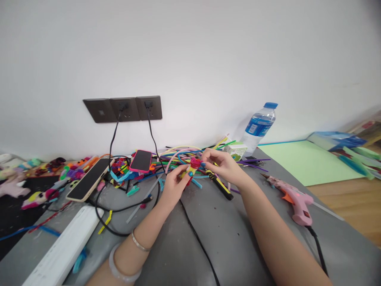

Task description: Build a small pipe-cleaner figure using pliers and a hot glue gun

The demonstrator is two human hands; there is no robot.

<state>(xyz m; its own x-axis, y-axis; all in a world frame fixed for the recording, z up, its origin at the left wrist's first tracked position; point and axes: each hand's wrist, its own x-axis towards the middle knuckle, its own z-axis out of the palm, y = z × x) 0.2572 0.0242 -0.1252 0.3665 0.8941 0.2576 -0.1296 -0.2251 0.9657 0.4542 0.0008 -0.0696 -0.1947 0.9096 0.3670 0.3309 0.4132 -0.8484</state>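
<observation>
My left hand [176, 182] is closed around a small fuzzy figure [195, 163] of red and yellow pipe cleaner, its red top standing above the fingers. From the other side, my right hand [218, 163] pinches at the red top with thumb and fingertips. The exact strand between those fingertips is too small to make out. Just beneath the right hand, a black and yellow cutter-like tool [220, 186] lies on the grey table [229, 246]. Behind both hands spreads a heap of loose coloured pipe cleaners [175, 153].
A pink glue gun [297, 202] lies at right with its cord trailing forward. A water bottle [258, 126] and small box [236, 151] stand at the back. Two phones [92, 178], black cables and a white power strip [64, 250] occupy the left. Light green sheet [309, 163] lies beyond.
</observation>
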